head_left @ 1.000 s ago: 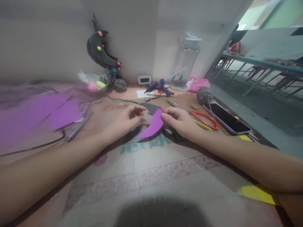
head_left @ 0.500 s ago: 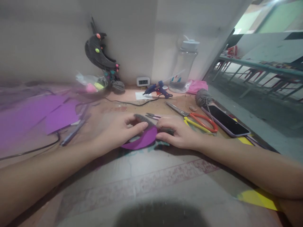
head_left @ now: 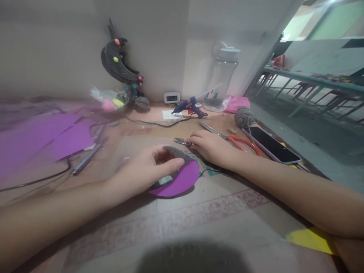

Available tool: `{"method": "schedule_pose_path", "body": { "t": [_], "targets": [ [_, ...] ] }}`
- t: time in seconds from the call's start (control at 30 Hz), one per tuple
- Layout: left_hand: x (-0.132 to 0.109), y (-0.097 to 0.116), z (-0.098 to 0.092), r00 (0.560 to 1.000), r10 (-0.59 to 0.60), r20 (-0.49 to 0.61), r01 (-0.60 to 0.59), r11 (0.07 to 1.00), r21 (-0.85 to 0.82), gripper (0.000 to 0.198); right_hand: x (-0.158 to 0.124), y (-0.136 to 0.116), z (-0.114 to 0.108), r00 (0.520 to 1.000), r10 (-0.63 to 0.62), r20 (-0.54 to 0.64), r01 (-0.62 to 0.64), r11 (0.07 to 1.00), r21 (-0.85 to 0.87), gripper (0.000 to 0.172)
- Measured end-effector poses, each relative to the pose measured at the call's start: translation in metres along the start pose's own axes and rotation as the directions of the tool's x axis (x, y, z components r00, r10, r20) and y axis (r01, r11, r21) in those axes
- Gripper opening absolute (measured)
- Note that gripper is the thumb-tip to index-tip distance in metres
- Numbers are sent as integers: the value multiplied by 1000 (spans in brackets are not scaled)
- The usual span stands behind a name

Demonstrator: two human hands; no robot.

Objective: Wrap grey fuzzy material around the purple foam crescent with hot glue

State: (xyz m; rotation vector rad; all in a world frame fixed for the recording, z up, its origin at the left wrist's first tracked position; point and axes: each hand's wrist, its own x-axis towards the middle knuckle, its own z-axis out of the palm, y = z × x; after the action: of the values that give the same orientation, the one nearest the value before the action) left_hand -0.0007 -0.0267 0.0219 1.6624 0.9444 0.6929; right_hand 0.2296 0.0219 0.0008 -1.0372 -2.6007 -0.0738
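My left hand (head_left: 150, 165) pinches a purple paper crescent (head_left: 182, 180) between thumb and fingers. Grey yarn (head_left: 178, 151) is wrapped along part of its upper edge, and a dark strand runs off it to the right, under my right wrist. My right hand (head_left: 209, 148) lies palm down to the right of the crescent, its fingers closed over a pair of small scissors (head_left: 182, 141). Only their slim metal tips show, pointing left; the hand hides the rest. Large scissors with orange handles (head_left: 247, 144) lie just behind my right hand.
A phone (head_left: 271, 144) and a grey yarn ball (head_left: 244, 117) lie at right. Behind stand a blue glue gun (head_left: 187, 106), a small clock (head_left: 172, 98) and a clear bottle (head_left: 222, 79). Purple sheets (head_left: 72, 138) and a pen (head_left: 85, 159) lie left. A dark crescent ornament (head_left: 116, 62) leans on the wall.
My right hand has let go of the crescent and moved back onto the small scissors, covering the yellow handles seen before. My left hand keeps the crescent, now slightly nearer and more in view.
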Motion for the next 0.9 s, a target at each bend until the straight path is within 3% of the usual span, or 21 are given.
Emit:
{"method": "schedule_pose_path", "body": {
  "t": [0.13, 0.33, 0.6, 0.73, 0.9],
  "targets": [
    [3, -4, 2, 998, 45, -51, -46, 999, -5, 21, -4, -1, 4, 999, -41, -14, 40, 997, -62, 30],
    [3, -9, 0, 996, 50, -77, -51, 999, -10, 20, -3, -3, 3, 991, 113, -75, -110, 993, 44, 31],
    [5, -10, -2, 985, 153, -84, -148, 987, 58, 18, -4, -12, -5, 982, 159, -98, -144, 979, 148, 37],
    [5, -10, -2, 993, 75, -91, -69, 995, 73, 21, -7, -9, -7, 973, 168, -161, -135, 971, 197, 34],
    [4, -9, -1, 998, -56, 18, 56, 998, -37, 33, -20, -15, -23, 953, 158, -258, -98, 968, 231, 33]
  ]
}}
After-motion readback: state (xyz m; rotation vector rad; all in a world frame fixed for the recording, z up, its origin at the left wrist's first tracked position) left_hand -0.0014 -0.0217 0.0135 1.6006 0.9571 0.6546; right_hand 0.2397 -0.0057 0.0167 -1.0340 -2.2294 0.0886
